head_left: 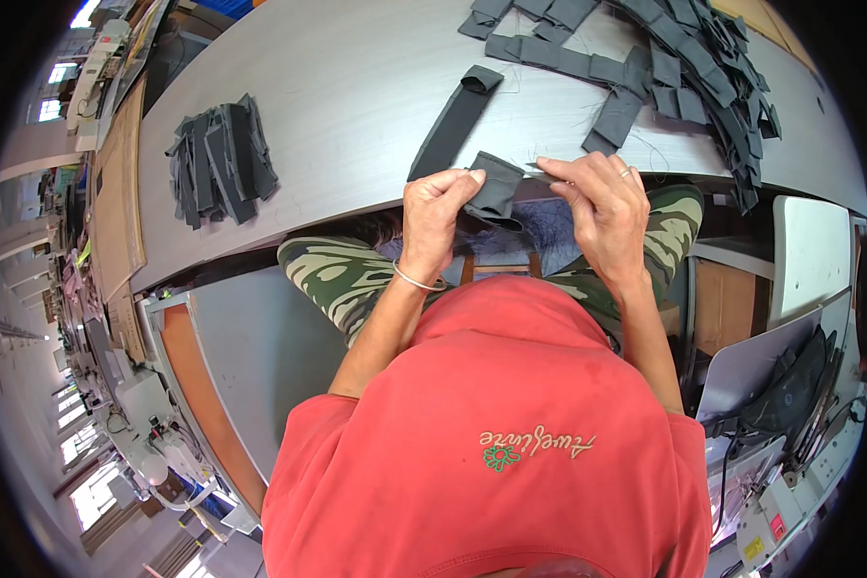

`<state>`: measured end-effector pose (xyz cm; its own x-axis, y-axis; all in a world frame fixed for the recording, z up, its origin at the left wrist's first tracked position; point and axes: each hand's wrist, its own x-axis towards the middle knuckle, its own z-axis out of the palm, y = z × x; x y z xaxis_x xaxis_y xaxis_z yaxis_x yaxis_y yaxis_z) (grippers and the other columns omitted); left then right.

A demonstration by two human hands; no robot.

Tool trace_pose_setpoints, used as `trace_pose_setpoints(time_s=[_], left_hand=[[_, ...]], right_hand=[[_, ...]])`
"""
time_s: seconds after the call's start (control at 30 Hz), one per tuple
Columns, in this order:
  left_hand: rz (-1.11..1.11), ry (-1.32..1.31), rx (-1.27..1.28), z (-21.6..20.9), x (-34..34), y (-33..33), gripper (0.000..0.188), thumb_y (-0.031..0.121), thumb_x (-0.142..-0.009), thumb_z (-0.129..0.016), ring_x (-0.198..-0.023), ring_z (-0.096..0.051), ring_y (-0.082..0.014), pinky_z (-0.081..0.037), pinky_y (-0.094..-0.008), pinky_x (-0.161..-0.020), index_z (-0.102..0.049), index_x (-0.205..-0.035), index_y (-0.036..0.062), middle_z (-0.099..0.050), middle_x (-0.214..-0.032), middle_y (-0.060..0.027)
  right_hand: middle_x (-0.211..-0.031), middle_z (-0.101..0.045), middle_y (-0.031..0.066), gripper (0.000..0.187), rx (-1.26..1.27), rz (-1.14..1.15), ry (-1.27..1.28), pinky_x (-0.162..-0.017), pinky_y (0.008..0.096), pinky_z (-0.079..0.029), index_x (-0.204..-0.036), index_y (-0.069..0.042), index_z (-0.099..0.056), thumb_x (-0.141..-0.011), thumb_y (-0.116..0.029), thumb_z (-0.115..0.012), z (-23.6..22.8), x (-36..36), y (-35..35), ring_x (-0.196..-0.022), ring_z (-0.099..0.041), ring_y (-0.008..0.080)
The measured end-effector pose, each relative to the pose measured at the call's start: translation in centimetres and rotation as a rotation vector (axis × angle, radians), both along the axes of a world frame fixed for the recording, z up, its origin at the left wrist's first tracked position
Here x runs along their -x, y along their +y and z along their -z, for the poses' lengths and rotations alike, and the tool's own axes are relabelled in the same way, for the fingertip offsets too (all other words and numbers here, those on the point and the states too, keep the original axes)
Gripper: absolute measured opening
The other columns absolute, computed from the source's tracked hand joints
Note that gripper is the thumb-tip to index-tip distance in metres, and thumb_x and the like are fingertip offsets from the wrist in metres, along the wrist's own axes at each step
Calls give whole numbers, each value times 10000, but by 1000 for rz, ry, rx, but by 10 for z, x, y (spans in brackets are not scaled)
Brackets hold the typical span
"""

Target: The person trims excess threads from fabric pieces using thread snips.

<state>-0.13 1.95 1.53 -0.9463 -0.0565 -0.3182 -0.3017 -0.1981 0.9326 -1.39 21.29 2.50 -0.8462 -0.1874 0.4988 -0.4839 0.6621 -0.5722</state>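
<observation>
My left hand (428, 220) grips a folded dark grey fabric strip (496, 191) at its edge, thumb on top, over the table's front edge. A longer dark strip (455, 125) with a folded-over end lies on the table just beyond that hand. To the right of the held strip is my right hand (607, 207), thumb and fingers drawn together and pointing toward the cloth. Whatever is between those fingertips, if anything, is too small to make out. Another grey strip (615, 118) lies beyond the right hand, with loose threads around it.
A neat bundle of grey strips (223, 162) lies on the left of the pale table (342, 106). At the far right is a tangled heap of strips (708, 72), partly hanging over the front edge. Below the table on the right stands a white panel (811, 252).
</observation>
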Motion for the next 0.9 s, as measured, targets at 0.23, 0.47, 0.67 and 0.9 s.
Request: trace_pose_setpoints(time_s=[0.23, 0.47, 0.67, 0.9], left_hand=[[7, -10, -140, 13, 1, -2, 197, 117, -864, -639, -582, -363, -4, -279, -206, -524, -666, -714, -8, -494, -626, 92], [58, 10, -182, 18, 1, -10, 183, 153, -869, -635, -567, -612, -106, -453, -202, -514, -661, -839, -26, -659, -723, -52], [172, 37, -241, -4, -2, -5, 130, 62, -864, -631, -716, -560, -42, -438, -180, -659, -606, -975, 0, -618, -808, 1], [154, 306, 42, -7, -2, -10, 208, -100, -771, -602, -842, -549, -61, -447, -206, -756, -493, -861, 53, -529, -854, 8]], right_hand=[[-713, -539, -40, 259, -111, 20, 89, -587, 313, -321, -951, -215, -710, -727, -89, -678, 6, -5, -5, -650, -473, 171], [-682, -530, -47, 238, -119, 54, 159, -577, 316, -309, -932, -214, -714, -736, -87, -668, 10, -4, -8, -618, -453, 175], [-872, -652, 12, 191, 533, -60, -331, -723, 267, -446, -995, -91, -691, -815, -58, -640, 6, -5, -2, -787, -579, 147], [-960, -646, 47, 236, 549, -209, -465, -782, 223, -441, -1103, -26, -647, -889, -120, -616, -13, -10, 11, -860, -569, 97]])
